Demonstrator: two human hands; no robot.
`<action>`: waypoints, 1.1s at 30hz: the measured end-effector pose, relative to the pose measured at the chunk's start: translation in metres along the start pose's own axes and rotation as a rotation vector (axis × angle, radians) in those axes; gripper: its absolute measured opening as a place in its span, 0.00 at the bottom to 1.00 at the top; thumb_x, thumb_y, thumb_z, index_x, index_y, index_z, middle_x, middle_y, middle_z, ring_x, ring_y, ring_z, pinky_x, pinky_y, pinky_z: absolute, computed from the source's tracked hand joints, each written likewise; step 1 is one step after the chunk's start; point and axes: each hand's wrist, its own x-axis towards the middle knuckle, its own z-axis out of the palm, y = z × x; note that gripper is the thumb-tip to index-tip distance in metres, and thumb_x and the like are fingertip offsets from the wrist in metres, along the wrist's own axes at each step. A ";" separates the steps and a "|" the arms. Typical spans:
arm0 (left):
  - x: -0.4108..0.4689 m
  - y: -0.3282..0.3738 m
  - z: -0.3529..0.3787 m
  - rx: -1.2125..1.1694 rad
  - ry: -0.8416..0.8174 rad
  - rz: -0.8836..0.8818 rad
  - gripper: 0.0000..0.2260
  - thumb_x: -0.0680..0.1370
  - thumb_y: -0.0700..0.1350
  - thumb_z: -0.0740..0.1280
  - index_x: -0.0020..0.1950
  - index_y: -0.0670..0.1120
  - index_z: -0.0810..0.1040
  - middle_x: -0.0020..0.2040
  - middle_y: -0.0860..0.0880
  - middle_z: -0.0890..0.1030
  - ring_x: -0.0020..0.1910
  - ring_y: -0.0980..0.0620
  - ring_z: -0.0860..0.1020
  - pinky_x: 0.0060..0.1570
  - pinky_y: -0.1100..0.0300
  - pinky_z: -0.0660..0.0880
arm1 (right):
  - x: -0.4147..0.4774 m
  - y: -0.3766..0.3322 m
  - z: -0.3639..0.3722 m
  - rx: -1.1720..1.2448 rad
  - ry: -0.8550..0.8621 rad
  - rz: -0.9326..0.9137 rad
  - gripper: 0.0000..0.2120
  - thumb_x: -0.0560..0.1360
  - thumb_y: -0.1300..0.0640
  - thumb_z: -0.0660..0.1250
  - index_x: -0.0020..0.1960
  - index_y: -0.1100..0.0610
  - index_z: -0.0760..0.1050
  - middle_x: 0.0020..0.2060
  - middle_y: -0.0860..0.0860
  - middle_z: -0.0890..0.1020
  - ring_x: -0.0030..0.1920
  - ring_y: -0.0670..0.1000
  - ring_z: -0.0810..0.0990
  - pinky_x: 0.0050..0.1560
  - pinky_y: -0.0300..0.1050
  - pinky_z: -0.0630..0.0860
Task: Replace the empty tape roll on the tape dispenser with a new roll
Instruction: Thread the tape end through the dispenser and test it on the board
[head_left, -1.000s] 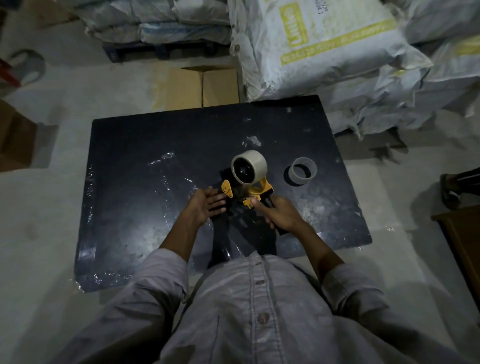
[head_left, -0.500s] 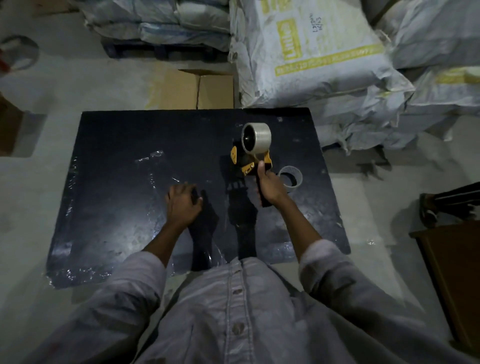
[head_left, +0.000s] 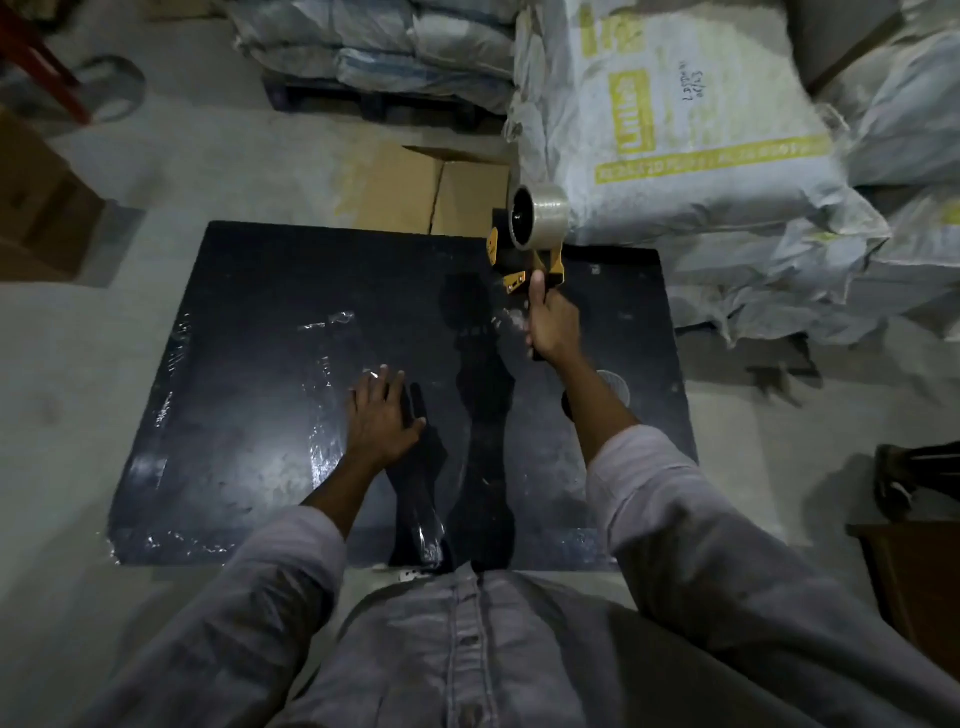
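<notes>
My right hand (head_left: 551, 323) grips the handle of the yellow tape dispenser (head_left: 524, 260) and holds it up over the far right part of the black table (head_left: 249, 322). A full roll of clear tape (head_left: 540, 215) sits on the dispenser's hub. My left hand (head_left: 380, 415) lies flat on the table near the middle, fingers spread, holding nothing. The empty tape roll (head_left: 615, 385) lies on the table at the right, mostly hidden behind my right forearm.
Large white sacks (head_left: 701, 130) are stacked just beyond the table's far right corner. A cardboard box (head_left: 431, 192) stands behind the far edge. Strips of clear tape (head_left: 324, 364) stick to the tabletop. A wooden piece (head_left: 914, 587) and someone's foot (head_left: 904, 478) are at the right.
My right hand has carried the dispenser away from me toward the far right of the table. My left hand has let go of it and come down flat on the tabletop.
</notes>
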 end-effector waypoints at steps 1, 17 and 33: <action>0.000 -0.003 0.002 0.006 -0.003 0.003 0.47 0.79 0.67 0.72 0.91 0.48 0.54 0.91 0.42 0.52 0.90 0.35 0.48 0.86 0.32 0.48 | 0.003 0.005 0.006 -0.007 -0.006 0.012 0.42 0.85 0.23 0.47 0.47 0.59 0.79 0.39 0.60 0.86 0.35 0.58 0.88 0.27 0.45 0.81; -0.008 0.008 0.023 -0.003 0.013 0.108 0.52 0.80 0.75 0.61 0.91 0.47 0.44 0.92 0.43 0.44 0.90 0.37 0.41 0.86 0.31 0.42 | -0.066 0.099 0.065 -0.184 -0.127 0.105 0.35 0.88 0.30 0.51 0.63 0.59 0.79 0.55 0.64 0.86 0.58 0.67 0.85 0.57 0.60 0.81; -0.014 0.048 0.024 -0.050 0.027 0.179 0.51 0.81 0.71 0.65 0.91 0.45 0.44 0.91 0.42 0.44 0.90 0.37 0.41 0.87 0.34 0.43 | -0.069 0.110 0.084 -0.248 -0.193 0.287 0.39 0.84 0.26 0.43 0.78 0.51 0.69 0.70 0.64 0.81 0.72 0.69 0.79 0.75 0.71 0.71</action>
